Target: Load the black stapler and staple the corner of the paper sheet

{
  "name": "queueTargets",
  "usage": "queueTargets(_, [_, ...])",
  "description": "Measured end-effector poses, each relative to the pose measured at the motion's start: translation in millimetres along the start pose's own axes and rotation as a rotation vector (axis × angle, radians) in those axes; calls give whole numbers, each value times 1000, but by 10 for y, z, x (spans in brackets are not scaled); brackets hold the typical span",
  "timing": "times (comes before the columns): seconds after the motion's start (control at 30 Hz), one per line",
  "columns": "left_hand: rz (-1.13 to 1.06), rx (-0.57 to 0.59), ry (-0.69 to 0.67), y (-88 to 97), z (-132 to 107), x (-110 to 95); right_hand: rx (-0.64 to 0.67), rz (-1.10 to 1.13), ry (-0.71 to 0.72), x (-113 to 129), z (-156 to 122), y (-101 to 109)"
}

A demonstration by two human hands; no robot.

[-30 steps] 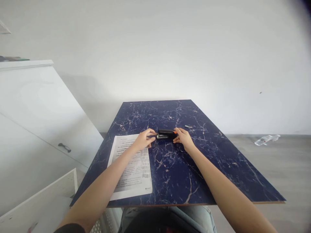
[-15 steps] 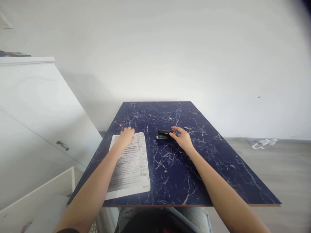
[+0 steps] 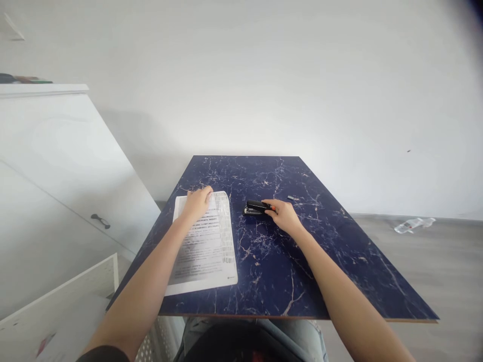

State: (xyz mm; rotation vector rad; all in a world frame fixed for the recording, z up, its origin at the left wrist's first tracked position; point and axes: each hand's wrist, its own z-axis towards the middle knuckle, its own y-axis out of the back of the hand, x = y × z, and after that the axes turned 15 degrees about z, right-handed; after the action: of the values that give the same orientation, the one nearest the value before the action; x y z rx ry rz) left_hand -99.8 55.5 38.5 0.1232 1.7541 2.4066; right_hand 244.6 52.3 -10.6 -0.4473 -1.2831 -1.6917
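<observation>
Printed paper (image 3: 204, 251) lies on the left part of the dark blue marbled table (image 3: 264, 281); whether it is one sheet or a stack I cannot tell. My left hand (image 3: 199, 202) is closed over its far edge, gripping it there. On the table to the right of the paper rests a black stapler (image 3: 256, 207), its jaw end pointing left. My right hand (image 3: 284, 215) has its thumb and fingers around the stapler's right end, where a bit of orange shows. Just beyond that hand lies a small flat item (image 3: 292, 198), too small to name.
A white cabinet (image 3: 68, 151) with a dark handle (image 3: 100, 221) stands left of the table. Below it is a white open-topped box or drawer (image 3: 75, 296). Clear plastic packaging (image 3: 414, 225) lies on the floor at the right, by the wall.
My left hand has moved slightly away from me, and the paper has slid the same way. My right hand's fingers have closed round the stapler's end.
</observation>
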Motion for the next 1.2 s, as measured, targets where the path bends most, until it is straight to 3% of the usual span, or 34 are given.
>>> queueTargets(0.1, [-100,-86,24,-18,5,12,21,5,-33,1,6,13])
queueTargets(0.2, [-235,-65,26,-69,11,33,47,2,-59,58,4,43])
queueTargets(0.3, [-321,-26,35,-104,16,40,-88,6,15,197,-30,76])
queueTargets(0.4, [-373,-67,54,-85,12,29,-197,54,35,372,-93,21])
queueTargets(0.67, [-504,-256,91,47,-42,-108,295,417,-61,599,-225,-550])
queueTargets(0.77, [-538,-281,44,102,-63,-168,343,507,-83,580,-222,-602])
queueTargets(0.87, [-467,-387,13,141,-79,-194,243,588,-136,528,-182,-515])
queueTargets(0.97, [-384,-475,91,128,-85,-188,46,688,-181,483,-131,-352])
queueTargets(1.1, [-710,-269,124,69,-80,-204,-204,751,-172,471,-83,-171])
queueTargets(1.2, [-1026,-35,59,76,-93,-257,-256,730,-168,473,-66,-132])
